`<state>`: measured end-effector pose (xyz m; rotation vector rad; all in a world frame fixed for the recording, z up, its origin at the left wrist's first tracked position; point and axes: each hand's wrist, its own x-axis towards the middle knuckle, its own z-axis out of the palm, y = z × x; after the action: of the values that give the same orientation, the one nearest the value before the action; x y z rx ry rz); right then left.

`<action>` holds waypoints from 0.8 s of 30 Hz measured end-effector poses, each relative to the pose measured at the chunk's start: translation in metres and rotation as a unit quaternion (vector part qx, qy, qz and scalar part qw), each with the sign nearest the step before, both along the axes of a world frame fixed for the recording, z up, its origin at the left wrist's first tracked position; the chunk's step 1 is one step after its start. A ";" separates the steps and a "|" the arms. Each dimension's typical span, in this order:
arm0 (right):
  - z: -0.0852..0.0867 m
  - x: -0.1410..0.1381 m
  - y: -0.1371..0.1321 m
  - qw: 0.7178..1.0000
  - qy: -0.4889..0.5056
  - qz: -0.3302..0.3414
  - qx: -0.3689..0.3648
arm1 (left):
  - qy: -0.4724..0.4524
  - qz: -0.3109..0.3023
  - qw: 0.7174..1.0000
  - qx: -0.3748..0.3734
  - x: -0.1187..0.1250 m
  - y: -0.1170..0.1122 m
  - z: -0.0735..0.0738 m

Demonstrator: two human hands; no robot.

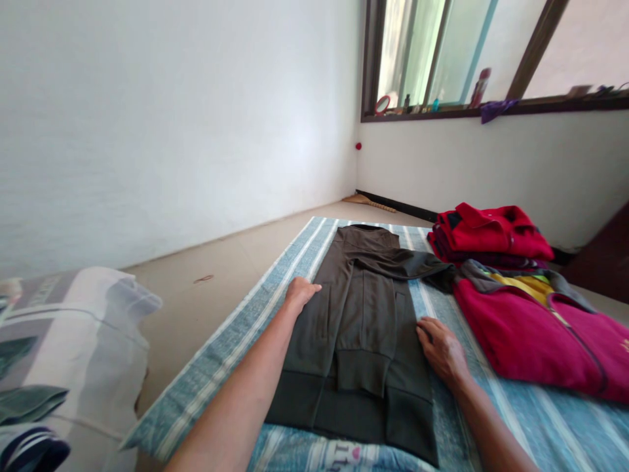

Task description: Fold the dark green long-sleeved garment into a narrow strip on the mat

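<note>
A dark grey-brown jacket (366, 314) lies flat on a blue-and-white striped sheet, its hem toward me. One sleeve is folded down over its body, and the other sticks out to the right. My left hand (301, 294) is closed at the jacket's left edge, the thumb on top of the cloth and the fingers mostly hidden. At the right edge rests my right hand (442, 347), palm down with loosely bent fingers touching the jacket's side; nothing shows in its grasp.
The striped sheet (236, 351) spreads over the floor. To the right lie a magenta zip jacket (531, 341) and a stack of folded red clothes (491, 229). A white-and-grey bag (93, 334) stands at left. Behind are walls and a windowsill (442, 113) with small items.
</note>
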<state>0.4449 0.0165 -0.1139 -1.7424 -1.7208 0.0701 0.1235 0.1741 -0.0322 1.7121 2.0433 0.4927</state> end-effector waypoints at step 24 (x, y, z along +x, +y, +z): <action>-0.005 -0.004 0.002 0.999 0.033 -0.006 0.012 | -0.115 0.038 0.991 -0.057 0.003 0.018 -0.001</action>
<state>0.4412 0.0189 -0.1193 -1.7143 -1.6565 0.1014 0.1266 0.1920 -0.0337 1.4425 1.9368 0.5586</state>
